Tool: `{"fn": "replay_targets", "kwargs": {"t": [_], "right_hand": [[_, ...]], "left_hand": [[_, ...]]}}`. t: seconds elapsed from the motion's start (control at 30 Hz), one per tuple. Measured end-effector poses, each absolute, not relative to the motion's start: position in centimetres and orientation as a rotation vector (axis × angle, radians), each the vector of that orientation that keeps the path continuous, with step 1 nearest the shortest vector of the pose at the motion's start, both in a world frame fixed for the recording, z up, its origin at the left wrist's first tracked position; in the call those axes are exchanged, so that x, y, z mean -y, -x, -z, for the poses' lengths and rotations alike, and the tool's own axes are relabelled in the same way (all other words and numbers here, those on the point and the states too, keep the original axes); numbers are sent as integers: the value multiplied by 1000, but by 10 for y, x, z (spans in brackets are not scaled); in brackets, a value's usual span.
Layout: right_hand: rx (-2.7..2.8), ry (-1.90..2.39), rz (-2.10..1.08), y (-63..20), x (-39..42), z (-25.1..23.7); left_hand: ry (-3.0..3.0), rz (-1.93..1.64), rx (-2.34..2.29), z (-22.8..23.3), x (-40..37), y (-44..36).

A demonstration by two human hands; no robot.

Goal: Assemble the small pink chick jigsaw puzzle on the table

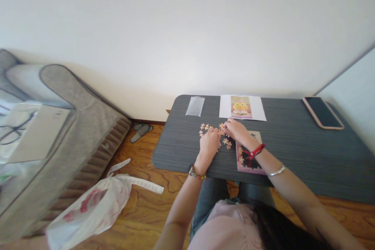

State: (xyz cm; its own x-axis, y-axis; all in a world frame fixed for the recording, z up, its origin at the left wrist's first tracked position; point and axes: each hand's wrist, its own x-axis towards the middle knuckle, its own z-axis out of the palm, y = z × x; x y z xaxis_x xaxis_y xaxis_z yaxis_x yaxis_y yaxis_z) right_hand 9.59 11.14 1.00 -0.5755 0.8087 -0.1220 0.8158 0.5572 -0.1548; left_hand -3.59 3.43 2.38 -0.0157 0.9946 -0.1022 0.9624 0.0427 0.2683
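Small orange-pink puzzle pieces (227, 143) lie loosely in a group on the dark table. Over the near side of this group, my left hand (209, 143) is closed with fingers curled down; what its fingertips hold, if anything, is hidden. My right hand (234, 129) pinches a puzzle piece at the far side of the group, its fingertips close to my left hand. Under my right forearm lies a puzzle frame (252, 170) with a pink border, a dark bare middle and pieces fitted along its edges; the forearm hides part of it.
Behind the pieces lies a white sheet (258, 108) with a yellow cartoon picture. A clear plastic bag (195, 106) is at the table's back left, a phone (324, 113) at the right. A sofa (96, 125), slippers (141, 132) and a white carrier bag (99, 207) are left of the table (307, 156).
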Motion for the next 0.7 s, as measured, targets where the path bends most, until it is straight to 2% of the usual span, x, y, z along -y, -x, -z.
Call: {"fn": "replay_targets", "kwargs": {"t": [0.17,0.7], "right_hand": [[-2755,-1409,302,-98,-111,-10],[-2792,-1416,290,-99,-109,-9]], "left_hand": [[-2012,-79,-2071,-19,-50,28],[-1971,-163,-2063,-16,-53,30]]}}
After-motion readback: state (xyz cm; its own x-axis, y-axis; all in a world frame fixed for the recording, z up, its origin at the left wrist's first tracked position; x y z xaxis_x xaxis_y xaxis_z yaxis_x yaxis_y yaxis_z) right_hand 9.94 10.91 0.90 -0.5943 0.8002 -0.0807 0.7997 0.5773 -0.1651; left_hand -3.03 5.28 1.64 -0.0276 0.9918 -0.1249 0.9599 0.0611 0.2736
